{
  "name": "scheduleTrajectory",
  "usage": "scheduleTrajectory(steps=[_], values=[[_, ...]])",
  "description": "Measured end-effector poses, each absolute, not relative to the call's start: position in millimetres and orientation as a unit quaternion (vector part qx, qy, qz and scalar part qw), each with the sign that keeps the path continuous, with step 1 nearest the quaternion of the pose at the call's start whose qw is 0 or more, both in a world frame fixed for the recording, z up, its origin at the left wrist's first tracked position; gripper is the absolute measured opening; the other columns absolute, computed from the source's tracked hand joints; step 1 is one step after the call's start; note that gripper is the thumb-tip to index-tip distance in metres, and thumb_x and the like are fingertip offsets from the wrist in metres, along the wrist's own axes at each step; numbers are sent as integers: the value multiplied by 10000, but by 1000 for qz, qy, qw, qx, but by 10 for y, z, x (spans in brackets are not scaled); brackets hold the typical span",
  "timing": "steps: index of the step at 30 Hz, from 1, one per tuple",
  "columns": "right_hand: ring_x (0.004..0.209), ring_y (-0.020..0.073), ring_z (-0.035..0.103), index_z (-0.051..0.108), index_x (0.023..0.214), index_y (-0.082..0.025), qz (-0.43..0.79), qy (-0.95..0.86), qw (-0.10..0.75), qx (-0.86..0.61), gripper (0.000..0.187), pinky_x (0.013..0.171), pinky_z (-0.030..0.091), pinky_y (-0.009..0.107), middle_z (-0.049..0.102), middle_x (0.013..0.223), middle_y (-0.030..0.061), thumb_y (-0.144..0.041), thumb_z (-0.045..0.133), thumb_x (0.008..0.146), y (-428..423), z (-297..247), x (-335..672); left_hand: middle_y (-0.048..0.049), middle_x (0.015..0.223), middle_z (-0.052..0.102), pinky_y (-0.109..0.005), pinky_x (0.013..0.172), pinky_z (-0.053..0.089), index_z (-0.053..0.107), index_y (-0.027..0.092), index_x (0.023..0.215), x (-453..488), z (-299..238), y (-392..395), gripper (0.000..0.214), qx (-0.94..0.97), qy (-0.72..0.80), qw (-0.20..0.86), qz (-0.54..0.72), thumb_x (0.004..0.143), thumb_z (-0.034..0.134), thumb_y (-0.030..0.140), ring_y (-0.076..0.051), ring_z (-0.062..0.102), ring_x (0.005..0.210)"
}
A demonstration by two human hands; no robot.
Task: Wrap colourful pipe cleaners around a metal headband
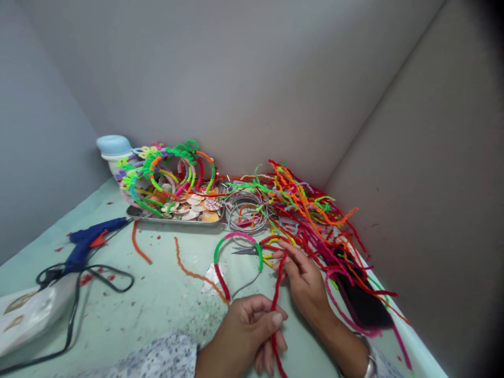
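Note:
A red pipe cleaner [277,294] runs between my two hands. My left hand [252,333] pinches it lower down between thumb and fingers, and its tail hangs below. Higher up, my right hand [301,275] holds it near its upper end with the fingertips. Just beyond my left hand lies a wire ring [216,258] partly wrapped in green, pink and red pipe cleaner, with a bare grey wire stretch at its lower right. Scissors [246,251] with yellow handles lie behind my right hand, partly hidden. An orange pipe cleaner [192,273] rests left of the ring.
A blue glue gun [84,241] with a looping black cord lies left. Behind are a metal tray [177,224] of shells, several wrapped rings [155,181], a coil of wire [246,212] and a lidded bottle [114,147]. Loose pipe cleaners [307,205] partly cover a phone [366,299] at right.

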State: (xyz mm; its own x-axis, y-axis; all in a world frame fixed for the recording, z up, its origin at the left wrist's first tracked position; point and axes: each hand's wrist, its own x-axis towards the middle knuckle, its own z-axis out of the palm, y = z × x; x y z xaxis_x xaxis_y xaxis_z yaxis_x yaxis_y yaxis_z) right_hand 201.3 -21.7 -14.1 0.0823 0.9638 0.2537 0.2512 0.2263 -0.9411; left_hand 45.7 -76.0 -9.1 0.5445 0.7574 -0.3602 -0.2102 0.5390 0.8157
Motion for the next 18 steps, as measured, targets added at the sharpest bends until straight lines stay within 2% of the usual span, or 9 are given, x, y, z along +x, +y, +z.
scheduleTrajectory(steps=[3,7,10,14,18], values=[[601,148,618,591,1163,-198,491,-471,548,-486,364,540,495,262,700,895,62,-415,541,874,-206,-128,1999,-14,600,643,-124,315,305,555,113,862,463,-99,-769,431,381,363,795,303,756,652,520,-34,489,327],[553,137,595,652,996,-177,585,-401,571,-413,304,472,449,224,681,753,43,-428,580,841,-186,-113,2013,-13,604,646,-121,313,316,547,115,854,473,-108,-782,391,393,364,791,297,783,634,489,-35,494,327],[543,131,571,671,969,-169,610,-381,578,-386,282,434,421,207,669,721,43,-402,572,845,-203,-90,2008,-8,588,640,-124,307,318,542,120,843,476,-103,-774,372,390,369,790,296,791,625,479,-46,505,330],[596,124,582,677,996,-175,611,-410,568,-369,273,474,428,200,665,765,43,-390,569,866,-233,-71,1982,-4,568,627,-128,304,313,547,122,805,465,-75,-748,351,385,378,791,289,798,616,466,-45,490,318],[508,69,510,695,935,-173,588,-427,568,-386,228,469,391,180,643,729,16,-368,616,847,-221,-93,1983,-6,580,630,-129,305,307,561,111,852,460,-67,-737,366,386,376,789,293,796,619,468,-46,492,319]])
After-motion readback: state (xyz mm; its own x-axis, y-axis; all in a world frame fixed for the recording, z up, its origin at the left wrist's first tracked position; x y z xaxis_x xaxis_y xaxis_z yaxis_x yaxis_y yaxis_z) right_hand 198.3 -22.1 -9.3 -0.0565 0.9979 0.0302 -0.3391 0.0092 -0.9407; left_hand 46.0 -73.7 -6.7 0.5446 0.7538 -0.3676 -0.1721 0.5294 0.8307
